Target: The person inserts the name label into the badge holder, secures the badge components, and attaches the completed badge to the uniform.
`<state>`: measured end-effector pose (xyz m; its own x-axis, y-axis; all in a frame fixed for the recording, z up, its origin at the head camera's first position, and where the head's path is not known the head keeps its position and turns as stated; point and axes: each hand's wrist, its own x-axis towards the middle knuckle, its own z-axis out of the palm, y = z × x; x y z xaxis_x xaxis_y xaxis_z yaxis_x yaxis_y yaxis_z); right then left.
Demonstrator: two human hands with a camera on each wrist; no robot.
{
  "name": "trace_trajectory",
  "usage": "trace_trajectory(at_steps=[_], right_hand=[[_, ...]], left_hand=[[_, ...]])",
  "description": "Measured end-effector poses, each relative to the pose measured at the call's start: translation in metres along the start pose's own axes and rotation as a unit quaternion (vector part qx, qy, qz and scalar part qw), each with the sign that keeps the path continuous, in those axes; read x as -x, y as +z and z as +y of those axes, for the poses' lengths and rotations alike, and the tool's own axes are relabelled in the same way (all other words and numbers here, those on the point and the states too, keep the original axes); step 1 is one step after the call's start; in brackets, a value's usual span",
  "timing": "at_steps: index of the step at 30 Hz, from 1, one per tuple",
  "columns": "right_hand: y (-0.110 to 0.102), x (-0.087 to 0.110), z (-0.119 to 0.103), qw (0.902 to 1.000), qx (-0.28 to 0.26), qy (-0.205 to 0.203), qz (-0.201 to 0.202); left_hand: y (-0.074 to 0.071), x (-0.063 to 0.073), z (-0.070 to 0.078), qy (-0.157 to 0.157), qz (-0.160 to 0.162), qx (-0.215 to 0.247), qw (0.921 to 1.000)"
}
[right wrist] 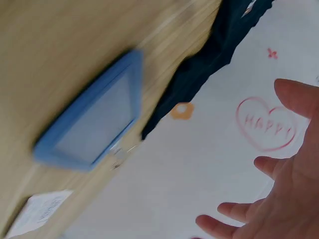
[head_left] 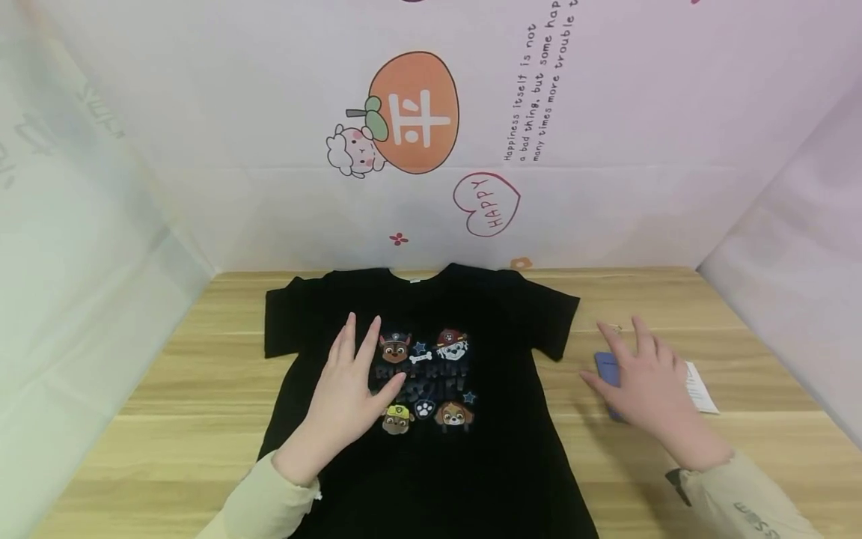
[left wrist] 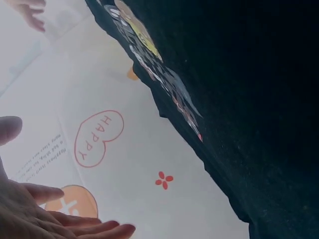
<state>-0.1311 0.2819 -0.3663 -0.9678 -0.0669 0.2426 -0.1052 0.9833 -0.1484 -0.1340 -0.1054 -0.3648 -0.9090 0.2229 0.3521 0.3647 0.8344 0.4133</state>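
Note:
A black short-sleeved T-shirt (head_left: 498, 464) lies spread flat, its neckline toward the back wall and a print of cartoon dog faces (head_left: 453, 414) on its chest. My left hand (head_left: 346, 389) is over the shirt's left half with its fingers spread, holding nothing. In the left wrist view, a gap shows between that hand (left wrist: 50, 214) and the shirt (left wrist: 249, 99). Off to the right, my right hand (head_left: 640, 382) hovers, fingers apart, above a blue card holder (head_left: 607, 368) that it partly hides. The right wrist view shows the holder's blue frame (right wrist: 84, 107) and pale window.
Beside the card holder lies a white printed card or slip (head_left: 702, 388). A small clip-like piece (right wrist: 117, 154) is at the holder's end. The wooden tabletop (head_left: 175, 419) meets white printed cloth walls (head_left: 283, 202) at the back and both sides.

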Motion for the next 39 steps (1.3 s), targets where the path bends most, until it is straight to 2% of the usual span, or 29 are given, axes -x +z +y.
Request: trace_trajectory(at_steps=[5,9,12,15,18,22,27,32,39], right_hand=[[-0.004,-0.001,0.028,0.9982,-0.04,0.012,-0.042],[-0.003,-0.002,0.046,0.9938,-0.075,0.023,-0.078],[0.0,-0.006,0.054,0.9902,-0.09,0.036,-0.101],[0.002,-0.011,0.06,0.9869,-0.103,0.044,-0.117],[0.005,-0.016,0.065,0.9833,-0.118,0.044,-0.131],[0.009,-0.019,0.068,0.9775,-0.14,0.042,-0.152],[0.014,-0.024,0.071,0.9712,-0.158,0.052,-0.171],[0.017,-0.031,0.074,0.9719,-0.146,0.049,-0.178],[0.02,-0.037,0.074,0.971,-0.132,0.049,-0.193]], left_hand=[[-0.002,0.003,0.0,-0.04,-0.036,0.046,0.9974],[-0.003,0.003,0.0,-0.071,-0.075,0.097,0.9899],[-0.002,0.001,-0.001,-0.084,-0.093,0.132,0.9833],[-0.001,0.001,-0.002,-0.095,-0.108,0.185,0.9723],[0.001,0.001,-0.002,-0.109,-0.124,0.241,0.9565],[0.003,0.0,-0.001,-0.126,-0.14,0.29,0.9383],[0.007,-0.001,0.001,-0.13,-0.153,0.324,0.9245],[0.009,-0.002,0.004,-0.121,-0.175,0.353,0.9112],[0.008,-0.003,0.009,-0.114,-0.193,0.368,0.9025]])
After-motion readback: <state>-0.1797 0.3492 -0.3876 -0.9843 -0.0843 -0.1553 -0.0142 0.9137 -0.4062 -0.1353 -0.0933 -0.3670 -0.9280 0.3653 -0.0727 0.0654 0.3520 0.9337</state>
